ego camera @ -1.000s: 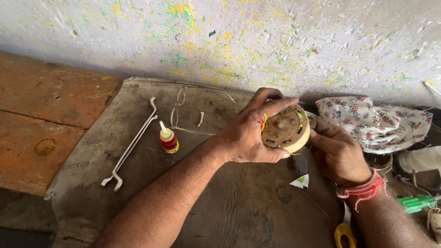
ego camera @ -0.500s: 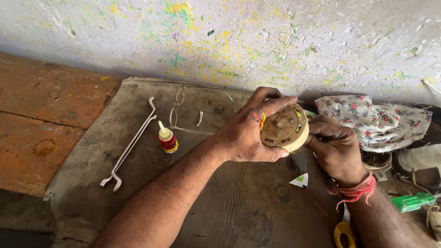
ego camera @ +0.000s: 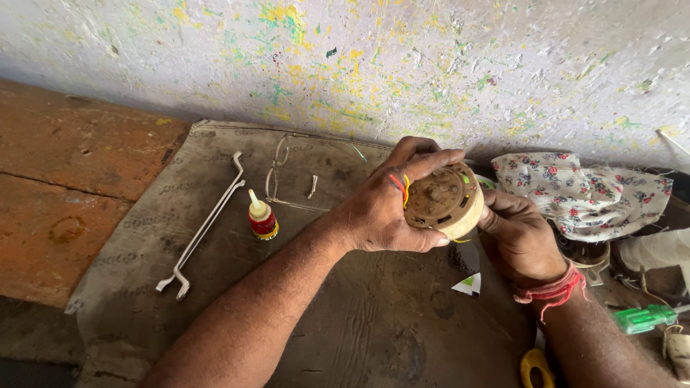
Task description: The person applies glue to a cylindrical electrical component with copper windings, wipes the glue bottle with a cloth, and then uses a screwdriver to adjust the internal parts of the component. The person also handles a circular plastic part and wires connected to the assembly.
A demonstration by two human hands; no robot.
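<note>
Right hand [ego camera: 521, 241] shifted closer under round cream motor part [ego camera: 443, 200], fingers clamped on its far edge; left hand [ego camera: 392, 208] fingers clamp its near side, above mat [ego camera: 215, 287]; work continuing.

I see a pale wall [ego camera: 431, 65] flecked with yellow and green paint, a reddish floor [ego camera: 65, 165], daylight on both.

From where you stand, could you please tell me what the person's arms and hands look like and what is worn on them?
Both forearms are bare, with no sleeves in view and no gloves. The left hand shows no ring, band or watch. The right hand has a bundle of red thread wound several times around the wrist, with a loose end hanging off it.
</note>
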